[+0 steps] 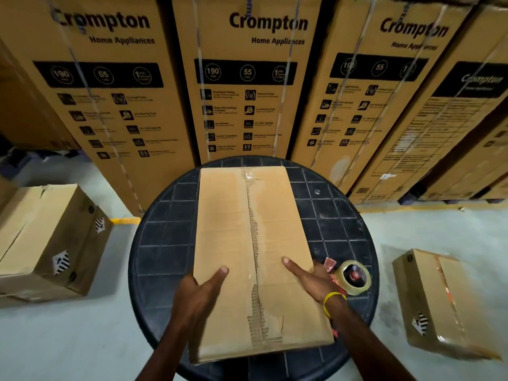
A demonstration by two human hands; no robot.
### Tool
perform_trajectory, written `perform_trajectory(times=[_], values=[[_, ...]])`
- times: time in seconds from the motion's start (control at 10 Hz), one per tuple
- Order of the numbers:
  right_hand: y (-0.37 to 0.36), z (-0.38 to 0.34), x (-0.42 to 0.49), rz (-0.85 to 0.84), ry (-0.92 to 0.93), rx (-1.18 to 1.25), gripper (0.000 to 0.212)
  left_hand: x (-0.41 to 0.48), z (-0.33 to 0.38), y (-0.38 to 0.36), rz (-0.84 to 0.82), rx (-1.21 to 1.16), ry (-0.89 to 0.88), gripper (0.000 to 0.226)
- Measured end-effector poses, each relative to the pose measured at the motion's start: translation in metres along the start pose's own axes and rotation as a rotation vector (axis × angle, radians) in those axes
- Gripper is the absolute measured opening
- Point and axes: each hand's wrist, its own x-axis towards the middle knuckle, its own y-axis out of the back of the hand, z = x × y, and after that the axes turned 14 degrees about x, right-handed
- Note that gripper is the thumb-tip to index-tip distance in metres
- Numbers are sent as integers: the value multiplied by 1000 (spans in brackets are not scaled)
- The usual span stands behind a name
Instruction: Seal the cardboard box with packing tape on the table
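The cardboard box lies flat across the round bench, centre seam facing up, probably squared so tape can run straight along it. The left hand and right hand clamp its near side edges to steady it, thumbs on top; the other fingers are hidden down the sides. The packing tape waits just right of the box, in easy reach. The seam looks ragged, and whether tape covers it is unclear.
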Motion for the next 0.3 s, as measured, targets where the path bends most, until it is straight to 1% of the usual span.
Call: perform_trajectory(times=[0.1, 0.2, 0.3], values=[[1, -1, -5, 69, 30, -30, 58, 1, 3, 3, 9, 70, -33, 73], [-1, -6, -3, 275, 190, -67, 91, 11, 14, 15, 1, 139, -130, 97], [-3, -21, 5, 370, 405, -238, 95, 29, 28, 29, 84, 261, -221, 131]])
